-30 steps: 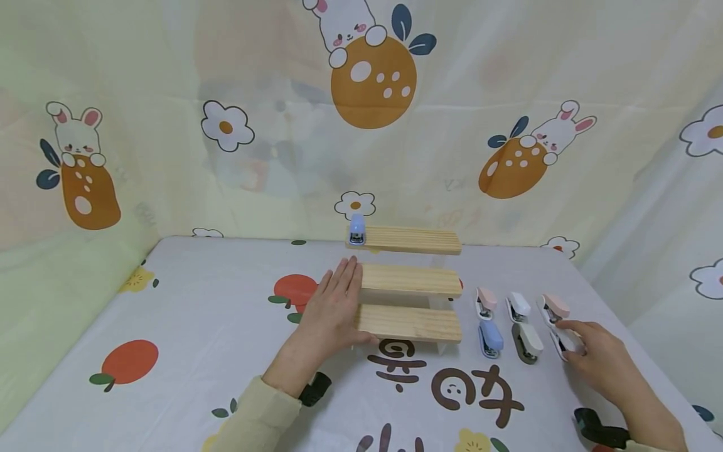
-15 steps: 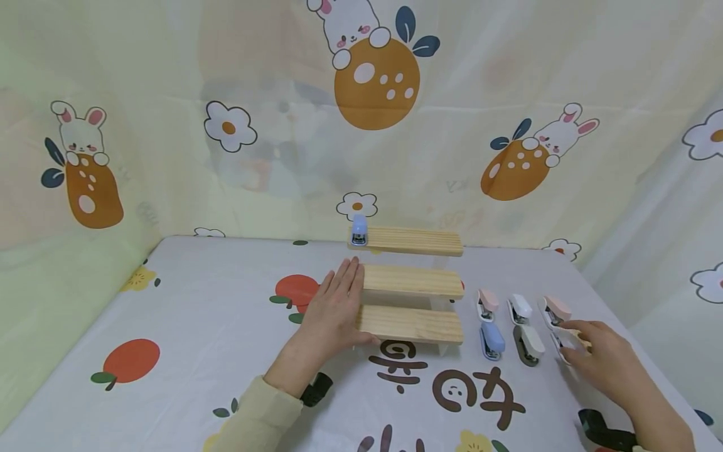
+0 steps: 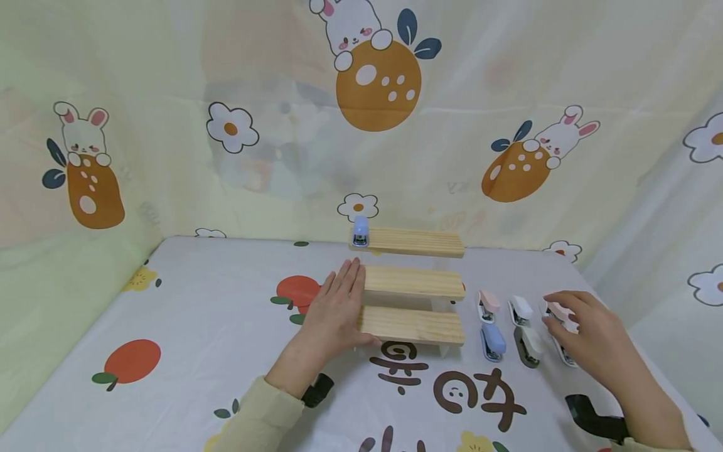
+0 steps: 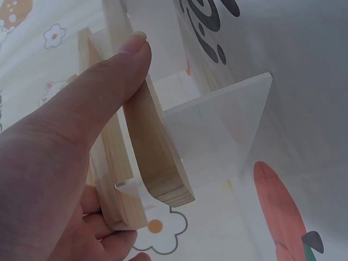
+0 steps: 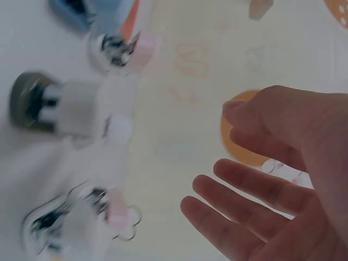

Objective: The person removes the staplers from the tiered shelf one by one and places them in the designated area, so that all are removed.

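Note:
My left hand (image 3: 334,309) lies along the left ends of a three-tier wooden shelf (image 3: 412,325), fingers straight. In the left wrist view its thumb (image 4: 117,68) presses the front board (image 4: 155,157), with the other fingers at the board behind. A small blue stapler (image 3: 360,232) stands on the left end of the top board. My right hand (image 3: 593,339) hovers with spread, bent fingers over a pink stapler (image 3: 558,311) and a white stapler (image 3: 567,358), partly hiding both. The right wrist view shows nothing between its fingers.
Left of the right hand are more staplers on the table: a pink one (image 3: 489,304), a white one (image 3: 520,310), a blue one (image 3: 494,343) and a white-and-grey one (image 3: 528,346). A patterned cloth backdrop (image 3: 282,176) hangs behind the table.
My right hand has come off the white stapler at the right and risen up and back, over the pink one. The left hand keeps its place on the shelf.

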Demonstrator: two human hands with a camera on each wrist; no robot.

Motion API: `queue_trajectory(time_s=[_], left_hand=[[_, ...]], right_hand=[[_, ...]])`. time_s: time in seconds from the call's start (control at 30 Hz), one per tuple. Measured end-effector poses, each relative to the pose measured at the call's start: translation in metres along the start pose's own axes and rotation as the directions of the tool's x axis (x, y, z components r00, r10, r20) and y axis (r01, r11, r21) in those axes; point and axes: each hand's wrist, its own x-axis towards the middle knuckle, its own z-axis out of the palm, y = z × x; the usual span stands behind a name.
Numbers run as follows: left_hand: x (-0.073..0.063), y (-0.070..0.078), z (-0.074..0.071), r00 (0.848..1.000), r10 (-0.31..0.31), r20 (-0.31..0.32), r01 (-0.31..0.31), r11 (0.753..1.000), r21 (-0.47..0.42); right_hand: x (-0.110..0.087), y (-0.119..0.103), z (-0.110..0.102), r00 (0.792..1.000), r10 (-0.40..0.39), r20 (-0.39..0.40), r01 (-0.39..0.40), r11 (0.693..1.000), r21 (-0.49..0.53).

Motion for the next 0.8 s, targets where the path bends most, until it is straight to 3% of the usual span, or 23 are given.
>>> queue_trajectory(time_s=[0.23, 0.8], left_hand=[[0.0, 0.001, 0.0, 1.0, 0.007, -0.019, -0.007, 1.0, 0.016], [0.001, -0.001, 0.002, 1.0, 0.01, -0.023, -0.01, 1.0, 0.012]], right_hand=[[0.015, -0.027, -0.003, 0.994, -0.101, -0.043, 0.102, 0.995, 0.025], [0.044, -0.085, -0.004, 0.975, -0.207, -0.079, 0.211, 0.976, 0.049]])
